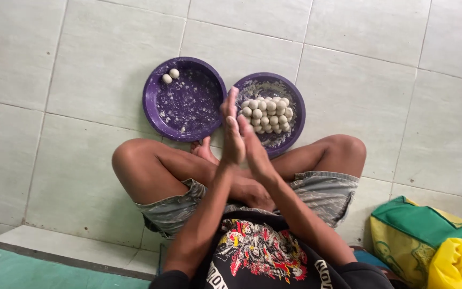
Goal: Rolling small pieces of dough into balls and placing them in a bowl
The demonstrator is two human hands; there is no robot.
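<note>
I sit cross-legged on a tiled floor. My left hand (pixel 231 131) and my right hand (pixel 256 152) are pressed together palm to palm with the fingers straight, held above my shins. Anything between the palms is hidden. Just beyond the fingertips lie two round purple plates. The left plate (pixel 154 107) holds two small pale dough balls (pixel 170 76) at its far rim, plus scattered flour and crumbs. The right plate (pixel 297 101) carries a packed cluster of several pale balls (pixel 267 113). My hands partly cover the right plate's left edge.
Pale green floor tiles (pixel 81 64) surround the plates. A green and yellow bag (pixel 421 235) and a yellow plastic bag (pixel 458 265) lie at the lower right beside my knee. A raised step with a teal surface (pixel 22 267) runs along the lower left.
</note>
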